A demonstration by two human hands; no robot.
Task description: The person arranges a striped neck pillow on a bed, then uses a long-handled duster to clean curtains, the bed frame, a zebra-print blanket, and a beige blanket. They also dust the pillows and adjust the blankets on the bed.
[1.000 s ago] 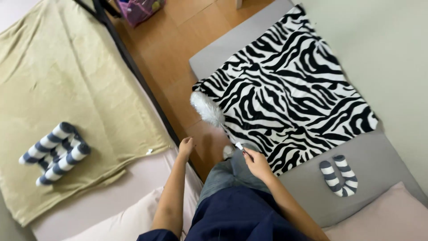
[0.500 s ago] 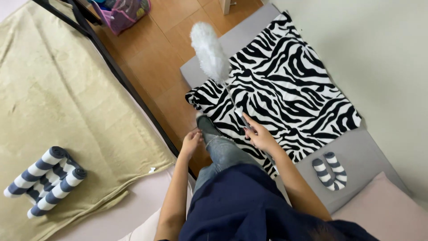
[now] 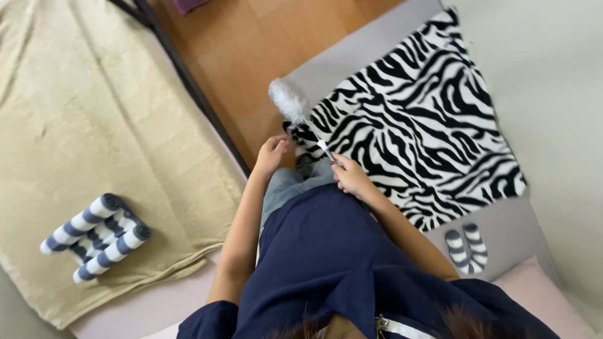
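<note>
the right hand [image 3: 353, 177] is closed around the thin handle of a white feather duster [image 3: 290, 102], whose fluffy head points away from the person and sits over the near left corner of the grey mattress [image 3: 377, 47], just at the edge of the zebra blanket [image 3: 414, 119]. the left hand [image 3: 272, 152] hangs loosely curled and holds nothing; it is just beside the same corner of the blanket, above the person's knee in grey jeans [image 3: 286, 188].

the black and white striped blanket lies flat across the grey mattress, up against the pale wall [image 3: 553, 94] on the right. near the mattress's closer end, a small striped pillow [image 3: 467, 248] lies on bare grey fabric, with a pink cushion [image 3: 543, 295] past it.

a strip of wooden floor [image 3: 251, 56] runs between the two beds. on the left bed a tan blanket [image 3: 94, 125] is spread, and a blue and white striped bolster toy [image 3: 94, 235] lies near its closer edge.
</note>
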